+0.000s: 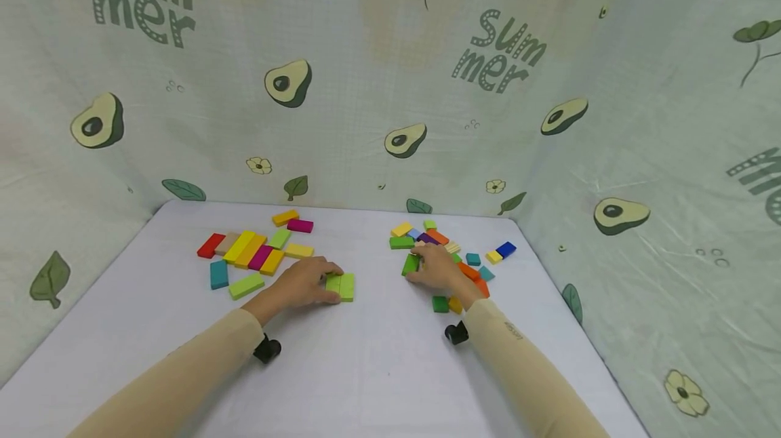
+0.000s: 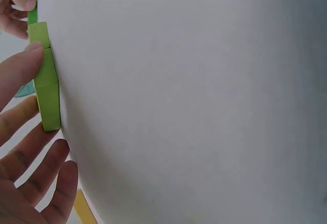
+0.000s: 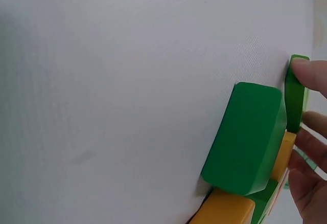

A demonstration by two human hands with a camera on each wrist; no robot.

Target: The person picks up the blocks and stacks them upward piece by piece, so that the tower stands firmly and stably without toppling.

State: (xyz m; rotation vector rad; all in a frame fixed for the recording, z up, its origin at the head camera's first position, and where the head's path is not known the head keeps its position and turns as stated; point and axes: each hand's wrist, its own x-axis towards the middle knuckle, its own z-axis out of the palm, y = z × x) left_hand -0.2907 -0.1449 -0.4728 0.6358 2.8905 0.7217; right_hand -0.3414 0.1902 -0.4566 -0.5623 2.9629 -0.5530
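Observation:
Light green blocks (image 1: 346, 287) lie side by side near the middle of the white table, and my left hand (image 1: 305, 282) holds them between thumb and fingers. In the left wrist view the thumb presses one side of the light green blocks (image 2: 49, 101), while the other fingers spread loosely. On the right, my right hand (image 1: 441, 270) pinches a green block (image 1: 410, 264) at the left side of a mixed pile. The right wrist view has the thumb on one end of that green block (image 3: 294, 98), with a darker green block (image 3: 245, 137) close by.
To the left lie several coloured blocks, among them a red block (image 1: 211, 245), a teal block (image 1: 219, 274) and a green block (image 1: 247, 286). Around the right hand are orange, yellow and green pieces; a blue block (image 1: 506, 249) lies farther right. A patterned cloth (image 1: 342, 140) hangs behind the table.

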